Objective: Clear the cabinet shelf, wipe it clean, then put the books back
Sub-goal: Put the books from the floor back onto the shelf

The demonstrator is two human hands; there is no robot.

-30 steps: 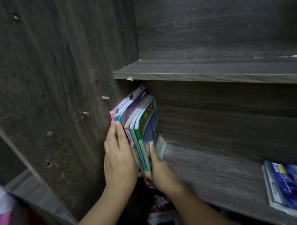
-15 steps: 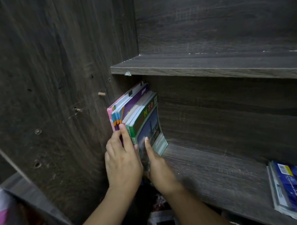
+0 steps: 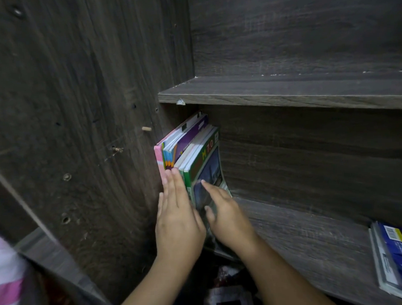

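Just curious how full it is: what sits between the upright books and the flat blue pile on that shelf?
In the head view: the right hand against the upright books, then only bare shelf board up to the blue pile.

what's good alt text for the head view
Two hands press upright books against the side wall of a dark wooden cabinet shelf: the left hand flat on the spines, the right hand on the green book. A blue stack lies flat at the shelf's right end.
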